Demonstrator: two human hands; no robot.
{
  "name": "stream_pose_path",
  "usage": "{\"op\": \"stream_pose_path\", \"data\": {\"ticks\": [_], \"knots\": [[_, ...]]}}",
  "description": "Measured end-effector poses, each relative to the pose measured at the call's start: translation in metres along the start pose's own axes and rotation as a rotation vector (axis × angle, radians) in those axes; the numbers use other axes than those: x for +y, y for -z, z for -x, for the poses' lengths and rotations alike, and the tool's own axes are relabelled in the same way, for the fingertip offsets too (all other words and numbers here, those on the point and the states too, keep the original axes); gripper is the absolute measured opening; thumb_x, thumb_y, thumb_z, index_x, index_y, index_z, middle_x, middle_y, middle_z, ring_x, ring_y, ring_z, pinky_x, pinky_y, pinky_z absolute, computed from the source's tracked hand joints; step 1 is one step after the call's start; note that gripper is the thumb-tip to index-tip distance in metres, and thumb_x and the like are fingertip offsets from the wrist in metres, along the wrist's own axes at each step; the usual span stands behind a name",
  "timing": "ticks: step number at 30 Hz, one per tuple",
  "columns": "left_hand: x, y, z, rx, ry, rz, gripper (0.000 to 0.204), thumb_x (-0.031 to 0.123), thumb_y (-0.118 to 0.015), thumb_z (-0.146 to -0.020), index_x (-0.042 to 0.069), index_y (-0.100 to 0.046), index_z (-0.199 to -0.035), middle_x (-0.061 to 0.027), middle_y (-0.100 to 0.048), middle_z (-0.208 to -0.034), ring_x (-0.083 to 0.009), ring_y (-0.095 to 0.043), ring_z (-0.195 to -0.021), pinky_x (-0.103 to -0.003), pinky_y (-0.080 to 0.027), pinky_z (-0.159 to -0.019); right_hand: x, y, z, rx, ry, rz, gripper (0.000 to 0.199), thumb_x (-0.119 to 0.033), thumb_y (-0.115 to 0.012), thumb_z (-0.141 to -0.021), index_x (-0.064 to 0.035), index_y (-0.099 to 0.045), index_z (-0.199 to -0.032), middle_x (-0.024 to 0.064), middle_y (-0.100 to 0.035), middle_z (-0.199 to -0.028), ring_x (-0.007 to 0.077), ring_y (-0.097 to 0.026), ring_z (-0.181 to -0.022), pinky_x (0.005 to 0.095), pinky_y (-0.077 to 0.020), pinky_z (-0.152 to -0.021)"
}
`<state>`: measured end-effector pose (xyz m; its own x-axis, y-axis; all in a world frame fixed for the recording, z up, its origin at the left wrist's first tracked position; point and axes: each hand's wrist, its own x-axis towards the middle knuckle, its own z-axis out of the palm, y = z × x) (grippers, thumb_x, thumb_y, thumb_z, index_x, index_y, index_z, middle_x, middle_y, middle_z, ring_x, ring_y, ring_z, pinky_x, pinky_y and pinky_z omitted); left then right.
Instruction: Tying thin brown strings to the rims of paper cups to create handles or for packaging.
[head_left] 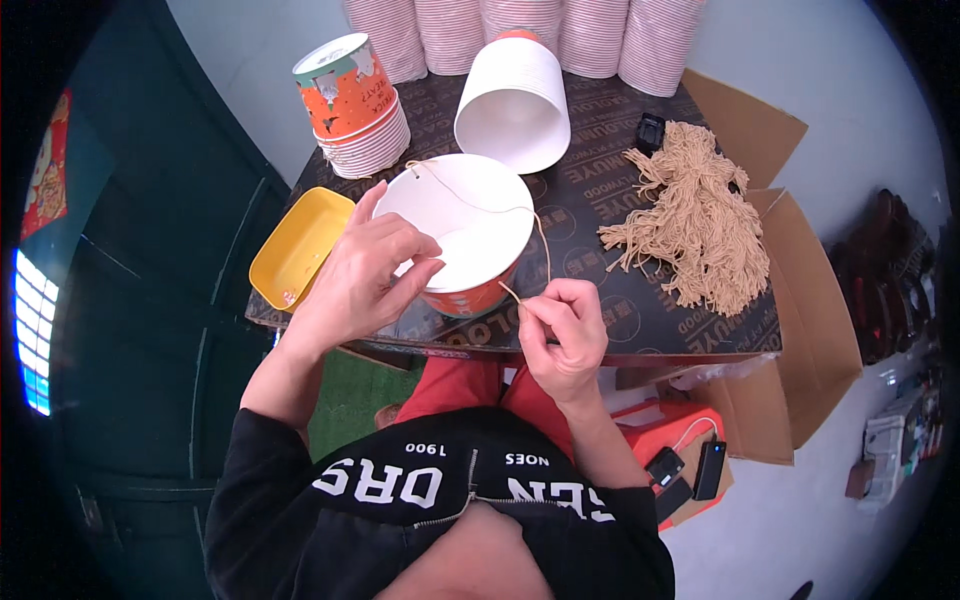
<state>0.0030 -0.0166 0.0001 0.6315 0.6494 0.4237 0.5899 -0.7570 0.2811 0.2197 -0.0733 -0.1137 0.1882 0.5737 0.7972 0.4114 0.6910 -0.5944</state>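
A white-lined paper bucket (462,225) with an orange printed outside stands upright at the table's front edge. A thin tan cord (470,204) is looped at its far left rim, crosses the opening and drops outside toward my right hand. My right hand (566,335) pinches a cord end between thumb and forefinger, just by the bucket's near right side, where the cord meets the wall below the rim. Over the left part of the opening, my left hand (372,268) has thumb and fingers apart, with nothing visible between them.
A yellow tray (300,245) lies left. Behind stand nested orange buckets (352,110) and a white stack on its side (513,100). A tan cord bundle (695,215) and small black object (650,131) lie right, beside an open cardboard box (815,320). Wrapped cup stacks (520,20) line the wall.
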Motion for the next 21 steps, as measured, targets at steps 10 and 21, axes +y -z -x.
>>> {"op": "stream_pose_path", "data": {"ticks": [10,21], "knots": [[-0.005,0.001,-0.003,-0.008,-0.043,-0.011,0.008,0.005,-0.067,-0.086,0.006,-0.068,-0.094,-0.0074,-0.066,-0.082,-0.025,-0.066,-0.085,-0.058,-0.027,-0.116,0.001,-0.007,-0.003,-0.002,0.02,0.032,0.022,0.01,-0.073,-0.071,-0.0035,-0.067,-0.088,0.0086,-0.056,-0.088,0.0194,-0.061,-0.063,0.0302,-0.0482,-0.052],[-0.014,-0.004,-0.048,-0.485,-0.12,0.336,0.029,0.005,-0.06,-0.09,0.0,-0.063,-0.118,-0.0146,-0.065,-0.104,-0.032,-0.057,-0.11,-0.039,-0.046,-0.095,0.003,-0.015,-0.007,-0.033,-0.023,0.037,0.021,0.007,-0.075,-0.072,-0.0038,-0.067,-0.088,0.0083,-0.057,-0.088,0.0209,-0.062,-0.064,0.0317,-0.0492,-0.054]]}}
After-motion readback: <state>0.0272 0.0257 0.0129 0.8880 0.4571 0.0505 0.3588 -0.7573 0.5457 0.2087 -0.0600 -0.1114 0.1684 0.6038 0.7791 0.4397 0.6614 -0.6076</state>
